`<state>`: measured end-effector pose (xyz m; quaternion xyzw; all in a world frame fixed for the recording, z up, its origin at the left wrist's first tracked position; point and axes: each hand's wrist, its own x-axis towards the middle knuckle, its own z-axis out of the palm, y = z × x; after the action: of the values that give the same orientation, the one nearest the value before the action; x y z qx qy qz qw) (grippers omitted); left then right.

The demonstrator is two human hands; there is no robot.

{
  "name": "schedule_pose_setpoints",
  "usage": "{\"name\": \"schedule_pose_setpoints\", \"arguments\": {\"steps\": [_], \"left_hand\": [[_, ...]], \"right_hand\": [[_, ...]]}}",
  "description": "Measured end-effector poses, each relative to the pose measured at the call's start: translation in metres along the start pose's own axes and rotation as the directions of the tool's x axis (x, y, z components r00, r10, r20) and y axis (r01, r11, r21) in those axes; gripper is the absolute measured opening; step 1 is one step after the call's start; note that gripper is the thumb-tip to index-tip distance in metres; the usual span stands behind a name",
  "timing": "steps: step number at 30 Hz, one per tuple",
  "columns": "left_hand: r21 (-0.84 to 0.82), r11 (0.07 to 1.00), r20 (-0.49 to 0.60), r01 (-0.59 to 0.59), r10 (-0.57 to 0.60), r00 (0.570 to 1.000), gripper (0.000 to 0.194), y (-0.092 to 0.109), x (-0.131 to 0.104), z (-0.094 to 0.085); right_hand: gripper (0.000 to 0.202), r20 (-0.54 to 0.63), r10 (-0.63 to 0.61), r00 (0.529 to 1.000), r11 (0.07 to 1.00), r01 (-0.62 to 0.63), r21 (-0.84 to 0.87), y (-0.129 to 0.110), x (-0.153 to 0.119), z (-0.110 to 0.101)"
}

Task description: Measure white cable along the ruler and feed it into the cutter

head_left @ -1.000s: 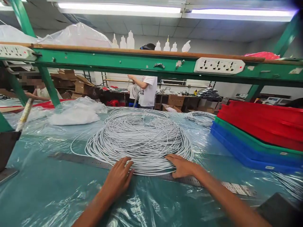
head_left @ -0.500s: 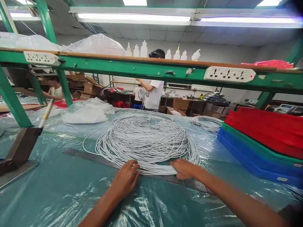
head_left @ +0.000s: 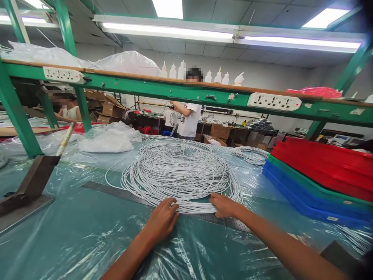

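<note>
A large loose coil of thin white cable point(head_left: 180, 171) lies on the plastic-covered green table point(head_left: 96, 229). My left hand point(head_left: 163, 217), with a ring on one finger, is closed around the near strands of the coil, left of its front middle. To the right, my right hand point(head_left: 223, 205) grips the same front bundle, its fingers wrapped over the strands. Between the two hands the strands run side by side. A long metal ruler point(head_left: 116, 191) lies flat under the front of the coil and passes beneath both hands.
Stacked red, green and blue trays point(head_left: 317, 175) stand at the right. A metal tool with a handle point(head_left: 36, 179) sits at the left. Behind are a smaller cable coil point(head_left: 251, 154), a plastic bag point(head_left: 106, 142), a green shelf frame point(head_left: 163, 88) and a standing person point(head_left: 188, 120).
The camera view has tilted up and shifted slightly. Both hands keep their hold on the front strands, and the coil looks nearly the same.
</note>
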<state>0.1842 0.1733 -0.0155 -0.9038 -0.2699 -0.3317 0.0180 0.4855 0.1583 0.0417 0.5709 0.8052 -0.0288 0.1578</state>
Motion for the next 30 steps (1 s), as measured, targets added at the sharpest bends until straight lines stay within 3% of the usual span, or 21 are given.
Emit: {"name": "schedule_pose_setpoints", "arguments": {"steps": [6, 9, 12, 13, 17, 20, 23, 27, 28, 30], "left_hand": [[0.014, 1.0, -0.011, 0.008, -0.008, 1.0, 0.025, -0.004, -0.003, -0.004], [0.071, 0.997, 0.02, 0.009, -0.01, 1.0, 0.063, 0.004, -0.002, -0.008], [0.086, 0.993, 0.109, -0.077, 0.067, 0.992, 0.104, 0.014, 0.0, -0.009], [0.068, 0.993, 0.15, -0.1, 0.089, 0.985, 0.1, 0.017, 0.001, -0.009], [-0.054, 0.996, 0.313, -0.072, 0.085, 0.946, 0.034, 0.022, 0.003, -0.013], [-0.159, 0.98, 0.319, -0.119, 0.165, 0.933, 0.031, 0.024, 0.004, -0.02], [-0.148, 0.979, 0.363, -0.137, 0.183, 0.914, 0.024, 0.018, 0.0, -0.025], [-0.039, 0.996, 0.267, -0.085, 0.093, 0.959, 0.01, -0.01, -0.02, -0.04], [-0.022, 0.997, 0.231, -0.077, 0.08, 0.97, 0.007, -0.017, -0.027, -0.048], [0.005, 0.997, 0.193, -0.071, 0.069, 0.979, 0.007, -0.03, -0.043, -0.066]], "right_hand": [[0.035, -0.05, -0.01, 0.999, 0.996, 0.005, -0.094, -0.002, -0.013, -0.015], [0.032, -0.131, -0.019, 0.991, 0.992, 0.002, -0.129, -0.016, -0.032, -0.026], [0.024, -0.244, -0.059, 0.968, 0.989, 0.024, -0.143, -0.043, -0.056, -0.023], [0.022, -0.288, -0.08, 0.954, 0.989, 0.039, -0.144, -0.053, -0.064, -0.019], [0.02, -0.455, -0.157, 0.877, 0.984, 0.098, -0.151, -0.087, -0.093, 0.008], [0.019, -0.512, -0.184, 0.839, 0.98, 0.114, -0.166, -0.098, -0.112, 0.018], [0.021, -0.406, -0.186, 0.895, 0.977, 0.124, -0.175, -0.099, -0.133, 0.005], [0.023, -0.193, -0.142, 0.971, 0.987, 0.125, -0.098, -0.091, -0.169, -0.036], [0.021, -0.178, -0.152, 0.972, 0.987, 0.141, -0.074, -0.087, -0.18, -0.045], [0.014, -0.29, -0.121, 0.949, 0.993, 0.118, -0.026, -0.072, -0.204, -0.051]]}}
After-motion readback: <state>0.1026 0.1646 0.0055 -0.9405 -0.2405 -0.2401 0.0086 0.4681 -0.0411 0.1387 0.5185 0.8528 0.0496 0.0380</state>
